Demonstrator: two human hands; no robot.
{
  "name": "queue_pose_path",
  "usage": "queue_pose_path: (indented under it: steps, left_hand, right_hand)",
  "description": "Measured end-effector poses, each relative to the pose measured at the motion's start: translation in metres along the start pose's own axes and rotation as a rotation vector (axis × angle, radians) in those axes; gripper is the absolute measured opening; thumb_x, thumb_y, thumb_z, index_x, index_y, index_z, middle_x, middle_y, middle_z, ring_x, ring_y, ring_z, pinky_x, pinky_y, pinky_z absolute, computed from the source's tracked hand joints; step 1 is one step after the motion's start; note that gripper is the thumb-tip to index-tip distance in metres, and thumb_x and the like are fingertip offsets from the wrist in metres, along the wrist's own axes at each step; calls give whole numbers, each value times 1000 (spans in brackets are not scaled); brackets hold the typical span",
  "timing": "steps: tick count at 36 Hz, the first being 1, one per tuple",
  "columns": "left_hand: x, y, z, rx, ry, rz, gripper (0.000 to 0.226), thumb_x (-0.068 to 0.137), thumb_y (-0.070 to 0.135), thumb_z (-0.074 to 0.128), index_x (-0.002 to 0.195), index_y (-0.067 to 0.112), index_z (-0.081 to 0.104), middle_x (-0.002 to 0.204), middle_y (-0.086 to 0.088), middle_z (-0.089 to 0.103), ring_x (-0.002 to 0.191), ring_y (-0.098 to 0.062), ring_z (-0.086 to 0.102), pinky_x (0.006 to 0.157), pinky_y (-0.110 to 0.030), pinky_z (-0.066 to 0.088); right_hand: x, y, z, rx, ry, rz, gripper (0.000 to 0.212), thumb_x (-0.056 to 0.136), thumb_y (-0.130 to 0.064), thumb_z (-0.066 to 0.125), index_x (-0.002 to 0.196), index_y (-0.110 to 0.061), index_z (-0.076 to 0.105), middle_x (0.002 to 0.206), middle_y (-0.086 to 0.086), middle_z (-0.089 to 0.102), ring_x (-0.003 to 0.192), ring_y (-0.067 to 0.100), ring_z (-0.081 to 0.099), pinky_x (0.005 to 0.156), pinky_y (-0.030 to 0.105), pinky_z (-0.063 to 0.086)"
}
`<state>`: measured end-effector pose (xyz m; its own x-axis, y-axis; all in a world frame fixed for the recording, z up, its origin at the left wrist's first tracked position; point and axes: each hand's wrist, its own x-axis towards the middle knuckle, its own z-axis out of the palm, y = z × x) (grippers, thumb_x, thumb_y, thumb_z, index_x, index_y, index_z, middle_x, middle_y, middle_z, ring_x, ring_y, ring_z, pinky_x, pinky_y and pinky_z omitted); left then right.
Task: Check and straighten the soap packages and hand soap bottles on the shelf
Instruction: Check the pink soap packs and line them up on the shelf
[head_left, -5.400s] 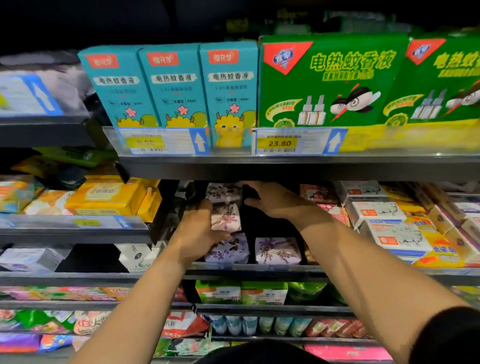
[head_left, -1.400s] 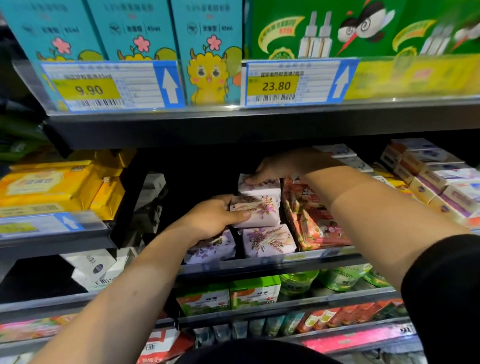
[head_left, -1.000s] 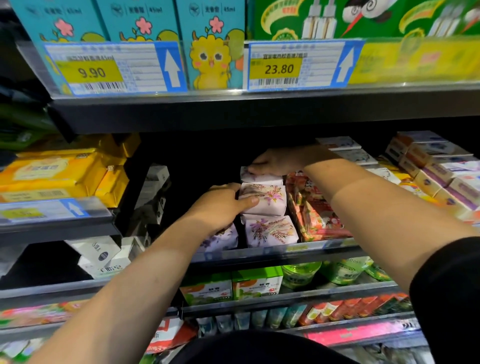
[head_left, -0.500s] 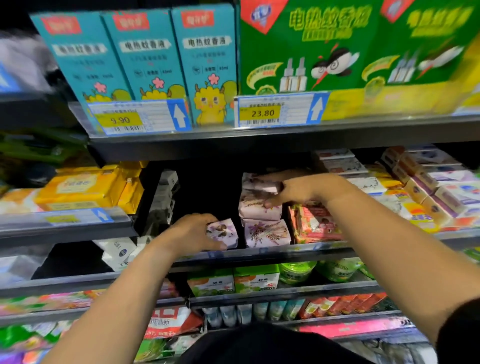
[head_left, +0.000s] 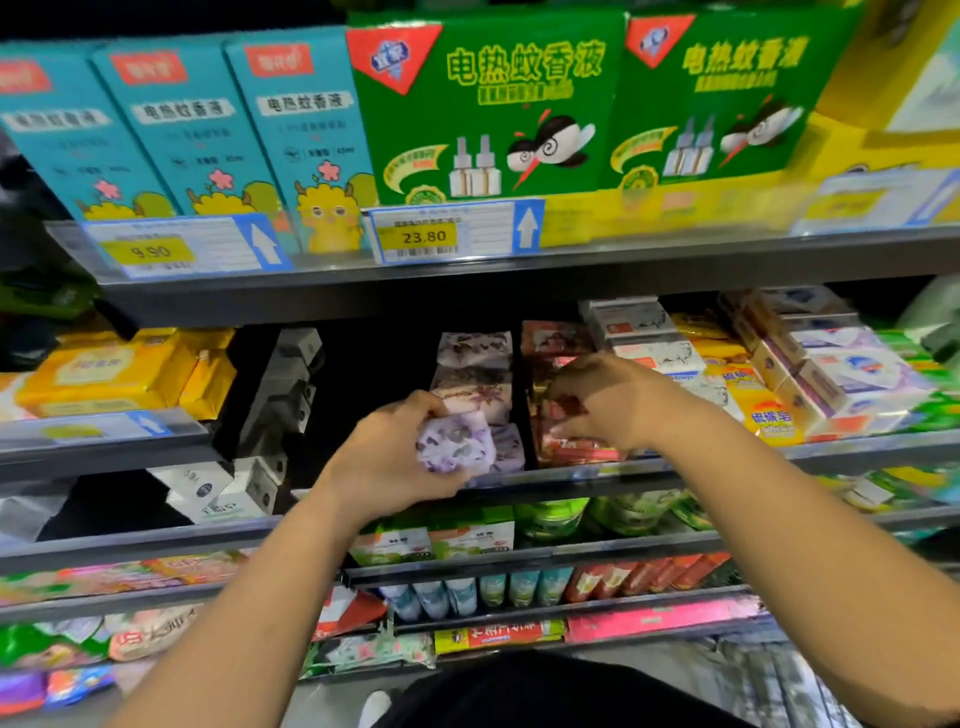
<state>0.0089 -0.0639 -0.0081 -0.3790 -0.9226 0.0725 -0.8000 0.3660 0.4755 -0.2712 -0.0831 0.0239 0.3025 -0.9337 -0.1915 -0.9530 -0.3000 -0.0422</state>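
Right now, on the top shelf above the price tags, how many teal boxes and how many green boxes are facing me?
teal boxes: 3
green boxes: 2
total: 5

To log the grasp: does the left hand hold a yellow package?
No, the left hand grips a purple flowered soap package.
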Motion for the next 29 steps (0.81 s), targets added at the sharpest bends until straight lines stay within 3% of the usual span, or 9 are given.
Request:
queue_pose_path:
  steps: [4, 7, 9, 13, 18, 24, 27, 29]
  left_hand:
    - [8, 22, 19, 55, -15, 14, 67, 74, 53, 78, 129, 23, 53, 120, 2, 59, 115, -18, 54, 90, -29, 45]
    - [8, 29, 29, 185, 115, 99, 64, 73, 61, 67, 124, 21, 65, 116, -1, 66, 115, -25, 57, 94, -38, 47]
    - [10, 25, 39, 229, 219, 173, 59, 73, 61, 55, 113, 22, 72, 115, 1, 67, 110, -26, 58, 88, -43, 51]
    - [12, 19, 54, 267, 321, 234, 47, 79, 53, 55, 108, 22, 75, 114, 0, 66, 102, -27, 62, 81, -40, 52]
    - [12, 29, 58, 293, 330, 230, 47, 80, 49, 50, 117, 27, 69, 118, 6, 62, 113, -22, 55, 87, -38, 40]
    - [25, 54, 60, 386, 201, 185, 56, 83, 58, 53, 132, 34, 57, 135, 8, 56, 130, -20, 47, 98, -41, 38]
    - [31, 66, 63, 440, 71, 101, 67, 86, 62, 57, 146, 42, 36, 152, 13, 38, 144, -16, 24, 111, -40, 23]
    - [33, 70, 65, 423, 58, 88, 70, 87, 62, 58, 148, 42, 30, 152, 14, 36, 145, -14, 19, 112, -38, 15]
  right_hand:
    - [-17, 5, 0, -186, 7, 17, 60, 90, -58, 59, 142, -29, 50, 153, 5, 41, 144, 22, 28, 122, 43, 6]
    - [-26, 12, 3, -191, -40, 63, 64, 88, -58, 62, 144, -30, 47, 155, 5, 37, 148, 21, 17, 115, 63, -14]
    - [-32, 16, 4, -181, -50, 72, 68, 86, -61, 63, 146, -33, 45, 159, 6, 31, 151, 20, 10, 109, 67, -20]
    - [-36, 21, 7, -194, -19, 56, 69, 84, -64, 64, 146, -43, 40, 163, 5, 24, 153, 16, 3, 107, 68, -23]
    - [-42, 21, 9, -251, 11, 57, 75, 84, -66, 61, 149, -42, 35, 161, -4, 30, 153, 13, 3, 104, 73, -22]
    - [-41, 19, 15, -243, 123, 37, 57, 81, -57, 63, 131, -32, 53, 142, -4, 48, 140, 18, 24, 101, 74, -21]
    - [-42, 23, 20, -152, 238, -23, 56, 76, -53, 65, 127, -31, 57, 134, -7, 54, 135, 18, 30, 106, 63, -19]
    - [-43, 25, 19, -71, 278, -64, 61, 73, -51, 68, 129, -30, 57, 130, -6, 55, 134, 19, 32, 111, 58, -14]
